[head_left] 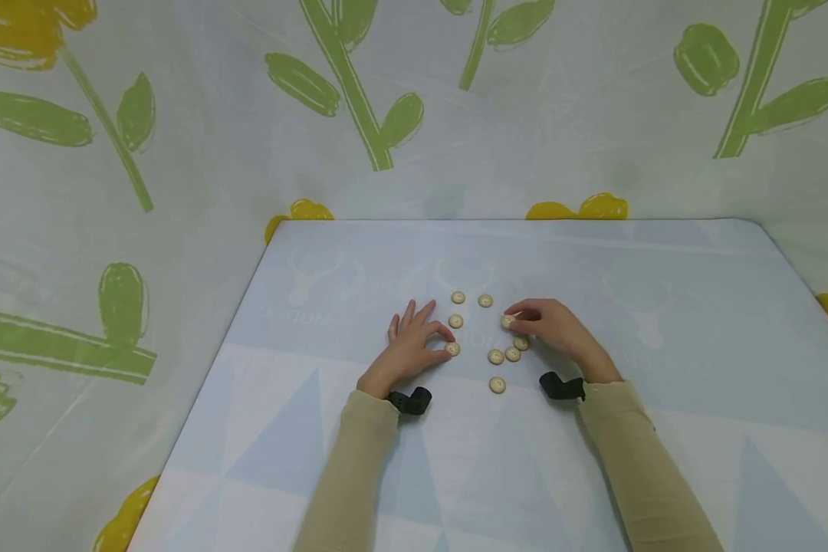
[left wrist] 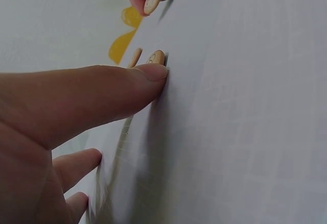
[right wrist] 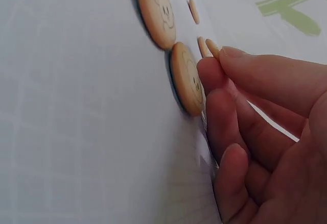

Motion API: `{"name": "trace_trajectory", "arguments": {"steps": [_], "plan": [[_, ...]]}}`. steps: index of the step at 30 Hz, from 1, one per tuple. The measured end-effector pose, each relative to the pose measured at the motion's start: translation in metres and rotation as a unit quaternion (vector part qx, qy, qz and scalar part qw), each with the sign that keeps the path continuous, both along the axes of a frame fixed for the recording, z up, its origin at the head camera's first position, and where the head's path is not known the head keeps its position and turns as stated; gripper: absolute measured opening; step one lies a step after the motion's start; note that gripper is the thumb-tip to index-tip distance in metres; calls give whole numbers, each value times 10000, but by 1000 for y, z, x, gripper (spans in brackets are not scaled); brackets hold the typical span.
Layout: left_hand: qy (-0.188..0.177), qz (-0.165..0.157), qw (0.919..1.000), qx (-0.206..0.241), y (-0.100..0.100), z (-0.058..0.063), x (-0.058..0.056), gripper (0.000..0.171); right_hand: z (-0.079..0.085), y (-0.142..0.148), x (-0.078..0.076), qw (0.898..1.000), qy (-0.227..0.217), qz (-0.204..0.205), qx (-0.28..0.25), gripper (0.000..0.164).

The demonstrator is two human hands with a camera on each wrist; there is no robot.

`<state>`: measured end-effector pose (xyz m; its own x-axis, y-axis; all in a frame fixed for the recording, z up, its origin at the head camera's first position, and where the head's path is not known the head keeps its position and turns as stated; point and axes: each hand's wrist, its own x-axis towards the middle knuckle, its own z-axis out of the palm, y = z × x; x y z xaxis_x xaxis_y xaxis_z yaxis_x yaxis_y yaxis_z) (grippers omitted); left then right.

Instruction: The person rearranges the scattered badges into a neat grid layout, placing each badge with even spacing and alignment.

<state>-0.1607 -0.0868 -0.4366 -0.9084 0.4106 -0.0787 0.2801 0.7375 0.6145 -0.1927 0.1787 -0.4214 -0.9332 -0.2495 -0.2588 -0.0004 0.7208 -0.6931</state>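
My left hand (head_left: 409,346) pinches a small round wooden disc (head_left: 452,349) between thumb and index finger, the other fingers spread over the table. In the left wrist view the thumb covers part of that disc (left wrist: 156,57). My right hand (head_left: 555,330) holds another wooden disc (head_left: 507,321) by its edge, thumb against index finger; the right wrist view shows this disc (right wrist: 213,48) lifted at a tilt. Just below the right fingers lie a disc (head_left: 520,343) and a neighbouring disc (head_left: 513,354), with simple faces drawn on them.
More discs lie between the hands: an upper left disc (head_left: 458,297), an upper disc (head_left: 486,301), a disc (head_left: 456,321) above the left fingertips, a lower disc (head_left: 496,356) and a nearest disc (head_left: 497,385). A pale patterned cloth covers the table (head_left: 303,460). Behind hangs a flowered curtain (head_left: 214,153).
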Motion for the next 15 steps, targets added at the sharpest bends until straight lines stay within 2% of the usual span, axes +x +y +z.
{"name": "trace_trajectory", "arguments": {"steps": [9,15], "plan": [[39,66,9998,-183,2,-1,0,15,2,-1,-1,9998,-129,170,-41,27],[43,67,9999,-139,1,-1,0,15,3,-3,-4,9996,-193,182,-24,27]]}}
